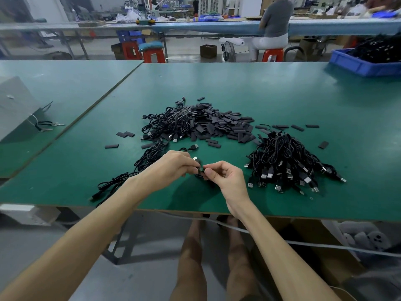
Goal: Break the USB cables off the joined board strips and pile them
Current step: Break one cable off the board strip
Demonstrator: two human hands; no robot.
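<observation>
Green matte worktable (pixel 282 94). At its centre, a heap of flat black strip pieces and tangled cables (pixel 217 124). Right of it, a pile of loose black USB cables (pixel 286 161) with silver plugs. Near the front edge, left hand (pixel 171 168) and right hand (pixel 225 179) both pinch one small black board piece (pixel 200 169).

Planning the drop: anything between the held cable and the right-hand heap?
Nothing visible: only bare green table mat separates the right hand, pinching the black USB cable, from the heap of black cables.
</observation>
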